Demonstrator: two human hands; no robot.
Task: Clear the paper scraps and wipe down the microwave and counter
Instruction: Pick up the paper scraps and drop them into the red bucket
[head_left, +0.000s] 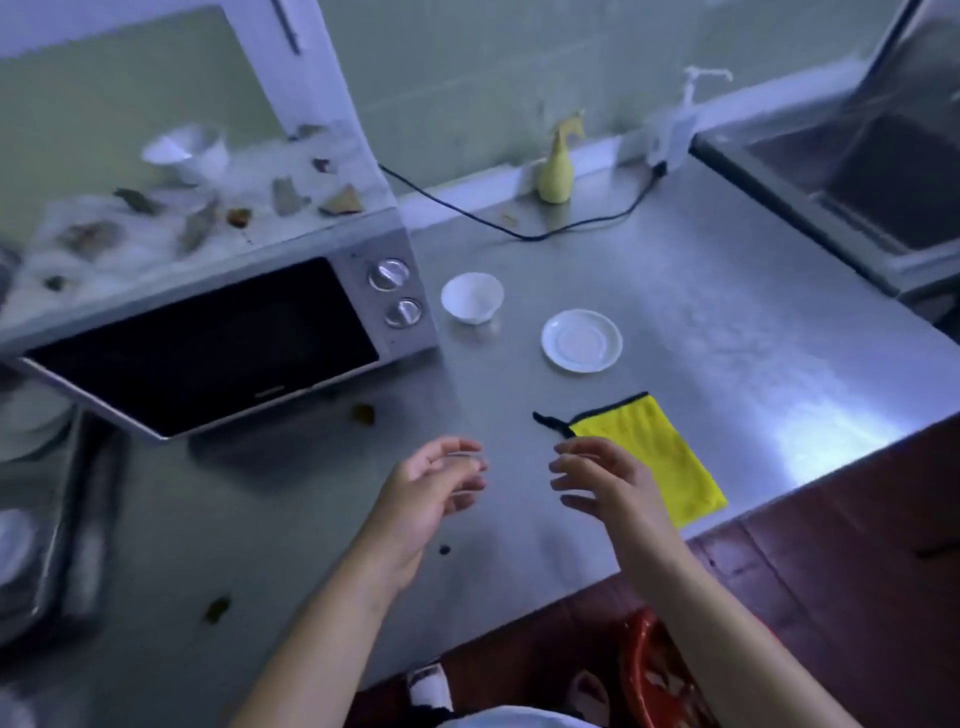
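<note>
Both hands are hovering over the steel counter (753, 291), and nothing is in either of them. The left hand (436, 483) is hanging with its fingers loosely curled and empty. The right hand (608, 483) is spreading relaxed fingers just beside the near corner of the yellow cloth (660, 457); whether a fingertip is touching the cloth is impossible to tell.

By the look of it, the job is barely getting going. The cloth is lying flat on the counter near the front edge, unused. Paper scraps (197, 228) are littering the top of the microwave (208, 338), scattered around a white cup (184, 150) up there. More bits are sitting on the counter: one (363, 414) just in front of the microwave door, another (217, 609) nearer the person.

So everything is looking left to do: gathering the scraps, then wiping the microwave and the counter. A white bowl (471, 297) and a saucer (582, 340) are standing in the wiping area and may be getting in the way.
</note>
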